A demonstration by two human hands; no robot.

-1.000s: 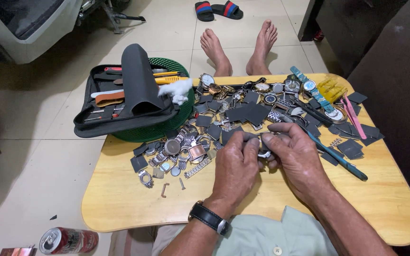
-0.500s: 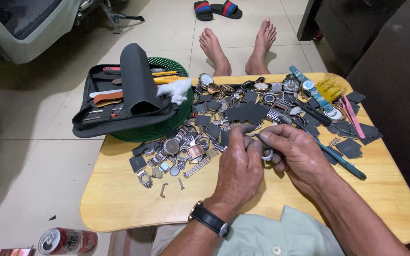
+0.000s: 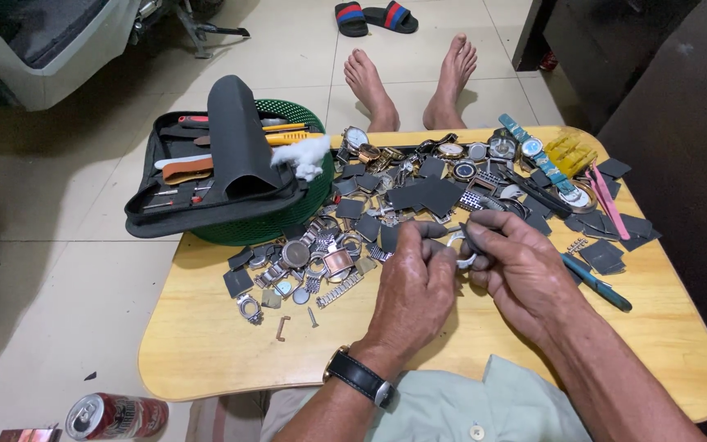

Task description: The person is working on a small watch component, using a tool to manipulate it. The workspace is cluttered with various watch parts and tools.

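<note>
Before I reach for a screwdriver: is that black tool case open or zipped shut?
Open. The black tool case lies spread on the green basket, its flap standing up and tools showing inside.

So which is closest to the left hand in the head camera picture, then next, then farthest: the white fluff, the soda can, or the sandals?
1. White fluff, on the tool case, up-left of the left hand.
2. Soda can, on the floor, bottom left.
3. Sandals, on the floor at the top.

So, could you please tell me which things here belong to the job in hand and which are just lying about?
In hand:
- left hand
- right hand
- small metal watch part, held between both hands

Lying about:
- open tool case on green basket
- heap of watch parts
- drink can
- sandals
</note>
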